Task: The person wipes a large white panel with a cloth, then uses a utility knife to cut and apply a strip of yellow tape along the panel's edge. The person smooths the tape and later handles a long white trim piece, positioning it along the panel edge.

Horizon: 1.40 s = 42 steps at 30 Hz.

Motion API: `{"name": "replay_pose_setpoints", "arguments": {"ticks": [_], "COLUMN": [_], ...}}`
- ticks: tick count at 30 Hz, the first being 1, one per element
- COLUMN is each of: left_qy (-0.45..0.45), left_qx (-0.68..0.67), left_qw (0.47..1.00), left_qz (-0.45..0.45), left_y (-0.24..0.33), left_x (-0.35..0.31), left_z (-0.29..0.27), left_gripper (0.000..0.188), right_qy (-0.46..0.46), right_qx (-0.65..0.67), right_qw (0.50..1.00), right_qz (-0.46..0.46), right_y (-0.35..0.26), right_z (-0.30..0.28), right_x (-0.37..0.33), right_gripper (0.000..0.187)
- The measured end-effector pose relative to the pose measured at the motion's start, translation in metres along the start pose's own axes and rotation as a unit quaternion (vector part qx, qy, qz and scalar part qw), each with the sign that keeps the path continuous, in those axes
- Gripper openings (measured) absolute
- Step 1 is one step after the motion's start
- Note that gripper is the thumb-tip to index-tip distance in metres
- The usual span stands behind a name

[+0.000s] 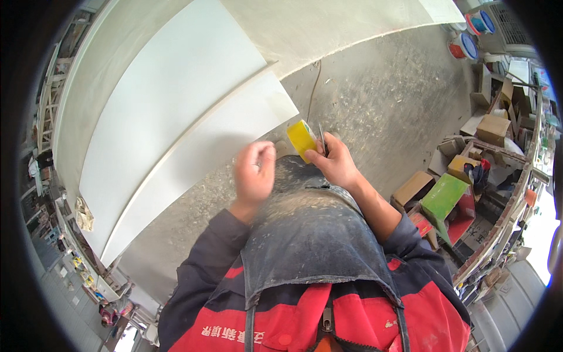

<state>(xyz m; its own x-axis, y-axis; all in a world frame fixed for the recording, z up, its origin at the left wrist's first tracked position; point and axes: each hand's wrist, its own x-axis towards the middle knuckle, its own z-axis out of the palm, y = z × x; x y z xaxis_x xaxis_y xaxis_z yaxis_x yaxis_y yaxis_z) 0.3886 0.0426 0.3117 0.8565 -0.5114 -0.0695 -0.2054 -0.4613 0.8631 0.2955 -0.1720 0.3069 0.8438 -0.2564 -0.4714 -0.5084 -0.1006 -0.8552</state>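
My right hand (335,161) holds a small yellow block-shaped thing (301,139) at its fingertips, together with a thin dark rod or pencil (321,138) that sticks up beside it. My left hand (254,175) hovers just left of the yellow thing, fingers curled and blurred; I cannot tell whether it holds anything. Both hands are above my dusty dark apron (311,229), worn over a red and dark jacket. Two large white boards (176,111) lie on the floor ahead of my hands, one overlapping the other.
The concrete floor (381,94) is strewn with sawdust, and a thin cable (314,88) runs across it. Cardboard boxes (492,129), a green box (444,196) and clutter stand to the right. Paint buckets (466,46) sit far right at the back.
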Motion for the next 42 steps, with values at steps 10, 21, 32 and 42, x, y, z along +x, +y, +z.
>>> {"name": "replay_pose_setpoints", "arguments": {"ticks": [10, 21, 32, 42], "left_qy": [0.031, 0.179, 0.241, 0.263], "left_qx": [-0.477, -0.477, -0.416, -0.417], "left_qw": [0.829, 0.809, 0.81, 0.796], "left_qz": [-0.291, -0.292, -0.336, -0.352], "left_y": [0.017, 0.025, 0.041, 0.041], "left_x": [0.036, 0.029, 0.034, 0.034], "left_z": [0.067, 0.104, 0.114, 0.118], "left_gripper": [0.062, 0.043, 0.04, 0.036], "right_qy": [-0.059, -0.18, -0.32, -0.339], "right_qx": [0.176, -0.316, -0.551, -0.602], "right_qw": [0.982, 0.913, 0.703, 0.645], "right_qz": [0.031, -0.186, -0.316, -0.327], "right_y": [-0.015, -0.079, -0.127, -0.135], "right_z": [-0.031, -0.095, -0.075, -0.065], "right_x": [0.012, 0.087, 0.138, 0.14], "right_gripper": [0.016, 0.026, 0.053, 0.059]}}
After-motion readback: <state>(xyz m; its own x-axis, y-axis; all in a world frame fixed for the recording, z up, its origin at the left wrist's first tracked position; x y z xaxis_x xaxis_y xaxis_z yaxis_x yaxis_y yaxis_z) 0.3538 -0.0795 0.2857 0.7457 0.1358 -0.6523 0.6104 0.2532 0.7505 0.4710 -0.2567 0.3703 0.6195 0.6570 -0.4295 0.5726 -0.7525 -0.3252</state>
